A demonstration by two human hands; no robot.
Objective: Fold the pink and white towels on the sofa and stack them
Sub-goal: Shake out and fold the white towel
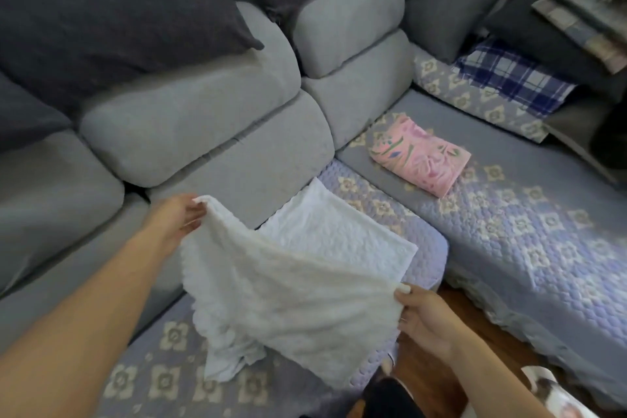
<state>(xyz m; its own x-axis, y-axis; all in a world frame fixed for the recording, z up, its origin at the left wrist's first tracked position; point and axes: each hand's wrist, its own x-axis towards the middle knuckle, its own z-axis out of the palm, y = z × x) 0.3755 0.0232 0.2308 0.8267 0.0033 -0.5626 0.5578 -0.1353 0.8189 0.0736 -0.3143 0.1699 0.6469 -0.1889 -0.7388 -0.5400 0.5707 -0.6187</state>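
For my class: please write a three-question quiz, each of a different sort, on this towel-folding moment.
1. True or false: the pink towel already lies folded on the sofa.
2. What does the left hand pinch? A) a cushion B) the white towel C) nothing
3. Fill in: the right hand holds the white towel's other ____.

Key: 1 true; 2 B; 3 corner.
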